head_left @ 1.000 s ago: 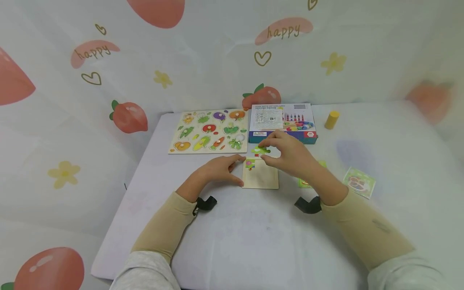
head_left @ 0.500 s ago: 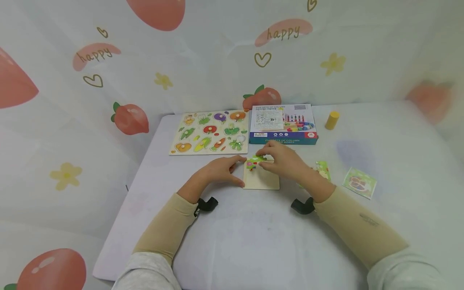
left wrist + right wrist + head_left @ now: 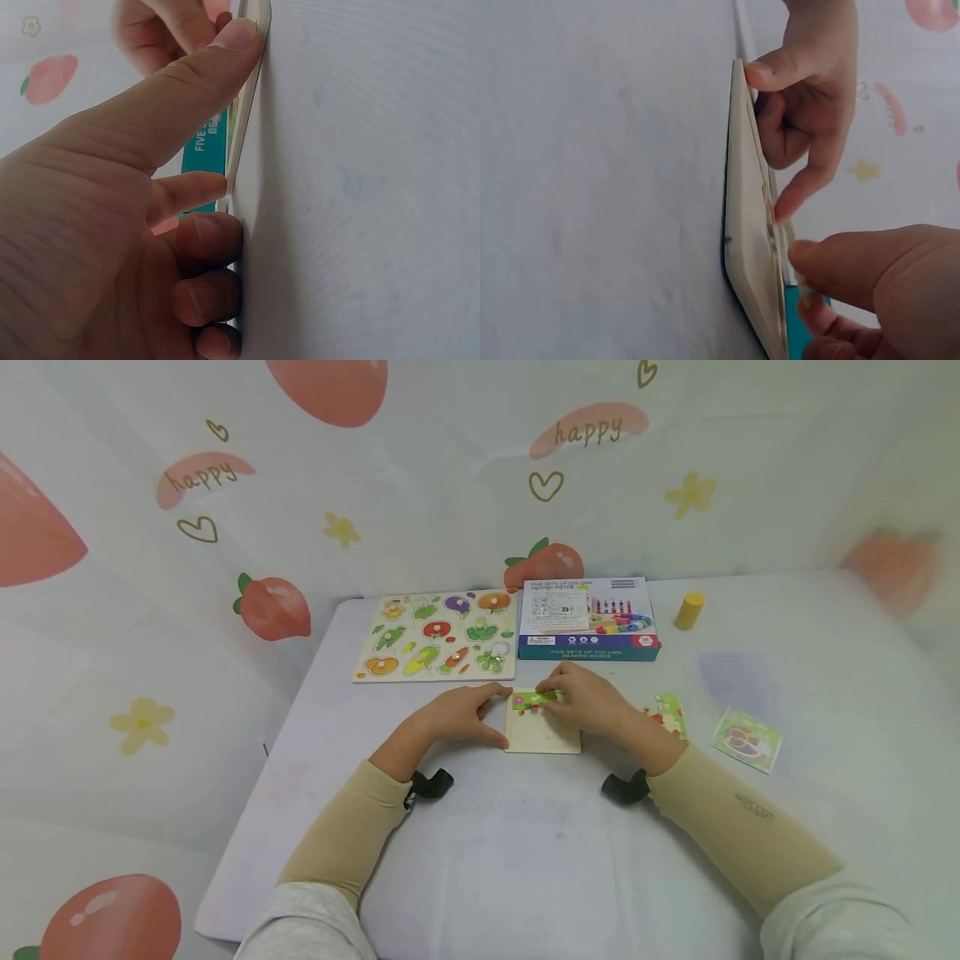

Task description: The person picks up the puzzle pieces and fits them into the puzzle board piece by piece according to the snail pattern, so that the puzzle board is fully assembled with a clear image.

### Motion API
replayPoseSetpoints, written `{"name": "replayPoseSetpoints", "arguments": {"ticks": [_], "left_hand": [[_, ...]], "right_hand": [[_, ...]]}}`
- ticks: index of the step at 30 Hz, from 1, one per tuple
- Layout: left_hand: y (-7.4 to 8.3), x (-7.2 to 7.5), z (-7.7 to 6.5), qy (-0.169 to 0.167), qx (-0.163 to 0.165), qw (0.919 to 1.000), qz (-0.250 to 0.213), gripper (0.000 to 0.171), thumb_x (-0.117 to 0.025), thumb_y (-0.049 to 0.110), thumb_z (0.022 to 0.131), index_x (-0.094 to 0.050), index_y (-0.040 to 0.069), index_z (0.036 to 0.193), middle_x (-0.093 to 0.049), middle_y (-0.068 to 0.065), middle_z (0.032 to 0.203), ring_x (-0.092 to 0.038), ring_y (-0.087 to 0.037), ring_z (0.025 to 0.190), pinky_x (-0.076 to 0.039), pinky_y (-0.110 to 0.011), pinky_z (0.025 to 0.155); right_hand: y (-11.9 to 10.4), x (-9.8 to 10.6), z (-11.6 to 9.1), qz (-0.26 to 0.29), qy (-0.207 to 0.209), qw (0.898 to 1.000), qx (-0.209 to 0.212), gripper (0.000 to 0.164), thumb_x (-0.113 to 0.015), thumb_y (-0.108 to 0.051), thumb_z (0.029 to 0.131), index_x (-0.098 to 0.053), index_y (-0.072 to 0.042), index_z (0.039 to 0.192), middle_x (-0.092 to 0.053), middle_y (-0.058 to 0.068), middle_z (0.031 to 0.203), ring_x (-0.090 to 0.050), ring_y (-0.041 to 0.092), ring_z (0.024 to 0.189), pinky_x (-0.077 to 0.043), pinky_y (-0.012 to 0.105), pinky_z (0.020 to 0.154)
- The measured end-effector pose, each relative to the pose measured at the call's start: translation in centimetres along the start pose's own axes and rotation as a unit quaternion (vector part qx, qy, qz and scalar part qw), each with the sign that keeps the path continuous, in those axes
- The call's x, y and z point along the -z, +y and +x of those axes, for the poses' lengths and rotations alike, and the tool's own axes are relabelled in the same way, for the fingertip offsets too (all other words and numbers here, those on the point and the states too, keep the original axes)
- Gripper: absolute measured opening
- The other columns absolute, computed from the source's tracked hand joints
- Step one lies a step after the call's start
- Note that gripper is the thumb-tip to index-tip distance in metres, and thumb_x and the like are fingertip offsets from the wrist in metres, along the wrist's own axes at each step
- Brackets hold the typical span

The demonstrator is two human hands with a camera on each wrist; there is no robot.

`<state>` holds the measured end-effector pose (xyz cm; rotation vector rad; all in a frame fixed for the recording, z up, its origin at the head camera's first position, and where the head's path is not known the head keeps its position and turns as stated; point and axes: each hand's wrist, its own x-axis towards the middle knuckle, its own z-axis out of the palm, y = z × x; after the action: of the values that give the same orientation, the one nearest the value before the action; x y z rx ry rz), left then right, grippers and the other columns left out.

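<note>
A small square wooden puzzle board [image 3: 542, 737] lies on the table. My left hand [image 3: 459, 714] holds its left side, thumb at the near corner and index finger at the far one; in the left wrist view the thumb [image 3: 232, 45] presses on its edge. A green puzzle piece [image 3: 518, 701] with a pink spot sits in the far left corner. Beside it, my right hand [image 3: 592, 700] pinches another green puzzle piece [image 3: 545, 697] between thumb and fingers, low over the far edge. The right wrist view shows this piece [image 3: 801, 288] edge-on, tilted against the board.
More green puzzle pieces [image 3: 669, 710] lie right of the board, partly behind my right wrist. A picture card [image 3: 746, 740] is farther right. Behind stand a vegetable puzzle board [image 3: 414, 627], a beaded-boxes carton [image 3: 588, 642] and a yellow cylinder [image 3: 689, 611].
My right hand has brought the green piece down and toward me, from beyond the board onto its far edge beside the corner piece. The left hand stays on the board.
</note>
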<state>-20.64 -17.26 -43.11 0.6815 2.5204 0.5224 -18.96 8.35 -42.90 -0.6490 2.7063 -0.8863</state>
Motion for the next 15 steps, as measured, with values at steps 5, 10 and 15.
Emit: {"name": "replayPoseSetpoints", "arguments": {"ticks": [5, 10, 15], "left_hand": [[-0.1, -0.1, 0.1, 0.0, 0.0, 1.0, 0.004, 0.092, -0.085, 0.058, 0.078, -0.045, 0.028, 0.155, -0.047, -0.003, 0.087, -0.044, -0.016, 0.078, -0.033, -0.033, 0.07], [-0.2, -0.1, 0.2, 0.003, -0.004, 1.0, 0.005, 0.092, -0.085, 0.058, 0.078, -0.045, 0.028, 0.155, -0.048, -0.004, 0.086, -0.044, -0.016, 0.077, -0.034, -0.033, 0.069], [-0.2, -0.1, 0.2, 0.002, -0.007, 1.0, 0.006, 0.092, -0.085, 0.057, 0.078, -0.045, 0.028, 0.155, -0.048, -0.004, 0.086, -0.043, -0.016, 0.076, -0.033, -0.033, 0.069]], "right_hand": [[0.5, -0.6, 0.2, -0.014, -0.001, 1.0, -0.002, 0.033, -0.073, -0.018, 0.095, -0.074, -0.007, 0.126, -0.061, 0.008, 0.115, -0.058, 0.024, 0.103, -0.05, 0.042, 0.09], [0.7, -1.0, 0.3, -0.042, 0.027, 0.999, 0.011, 0.031, -0.075, -0.019, 0.095, -0.076, -0.007, 0.124, -0.06, 0.006, 0.111, -0.057, 0.023, 0.098, -0.05, 0.039, 0.085], [0.7, -1.2, 0.2, -0.069, 0.042, 0.996, 0.031, 0.022, -0.077, -0.02, 0.094, -0.081, -0.008, 0.113, -0.057, 0.005, 0.104, -0.054, 0.021, 0.09, -0.048, 0.034, 0.076]]}}
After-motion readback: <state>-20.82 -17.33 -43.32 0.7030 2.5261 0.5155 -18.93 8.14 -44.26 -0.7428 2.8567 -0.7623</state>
